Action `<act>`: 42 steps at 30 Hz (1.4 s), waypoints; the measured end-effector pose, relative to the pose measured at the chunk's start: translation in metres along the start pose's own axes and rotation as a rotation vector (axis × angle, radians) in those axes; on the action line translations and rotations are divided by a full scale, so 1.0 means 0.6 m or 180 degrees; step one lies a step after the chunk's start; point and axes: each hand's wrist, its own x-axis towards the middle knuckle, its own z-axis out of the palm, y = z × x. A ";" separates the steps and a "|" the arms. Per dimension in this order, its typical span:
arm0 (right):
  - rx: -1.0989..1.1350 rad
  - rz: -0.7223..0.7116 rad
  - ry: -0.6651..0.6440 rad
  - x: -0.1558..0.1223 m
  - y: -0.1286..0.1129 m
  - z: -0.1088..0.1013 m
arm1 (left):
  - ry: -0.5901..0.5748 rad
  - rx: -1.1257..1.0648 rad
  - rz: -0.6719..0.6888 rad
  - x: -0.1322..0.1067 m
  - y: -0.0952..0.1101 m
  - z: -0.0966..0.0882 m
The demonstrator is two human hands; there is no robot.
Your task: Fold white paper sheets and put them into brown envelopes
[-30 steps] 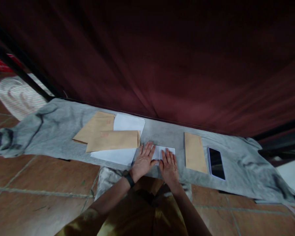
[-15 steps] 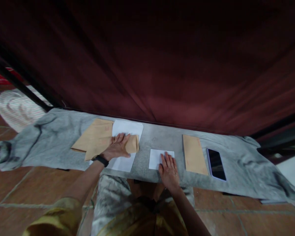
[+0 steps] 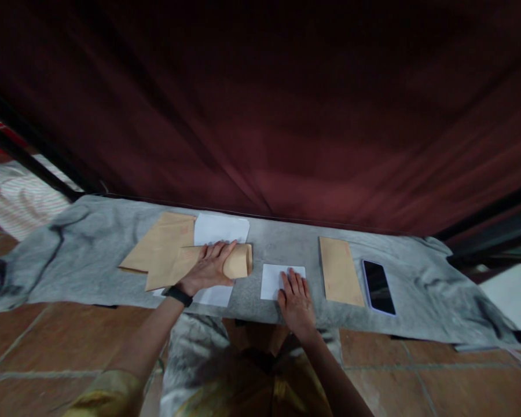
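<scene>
My left hand (image 3: 209, 266), with a dark band on the wrist, grips a brown paper envelope (image 3: 238, 260) across its width, fingers over the far side and thumb at the near edge. The envelope's open-looking right end points right, above white sheets of paper (image 3: 220, 227). More brown envelopes (image 3: 169, 238) lie fanned out to the left, partly beneath it. My right hand (image 3: 298, 304) rests flat with fingers stretched on a small folded white paper (image 3: 270, 281). Farther right lies a single brown envelope (image 3: 342, 272).
A smartphone (image 3: 378, 288) in a light purple case lies right of the single envelope. Grey cloth (image 3: 282, 240) covers the narrow surface. Behind it hangs a dark red curtain (image 3: 260, 145) between dark poles. A striped cloth (image 3: 24, 194) is at the left, over a tiled floor (image 3: 65, 341).
My left hand has shifted slightly right with the envelope, which now sticks out farther over the white sheets. My right hand stays on the folded paper. The view has shifted a little.
</scene>
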 end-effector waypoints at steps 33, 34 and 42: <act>0.0315 0.0120 0.0219 0.020 0.015 -0.006 | -0.0143 -0.0025 0.0287 -0.016 0.029 0.021; 0.0274 0.0288 0.0299 0.013 0.026 -0.009 | -0.0131 -0.0035 0.0293 -0.016 0.029 0.023; 0.0182 0.1236 0.0192 0.002 0.063 -0.015 | -0.0163 -0.0047 0.0335 -0.013 0.028 0.025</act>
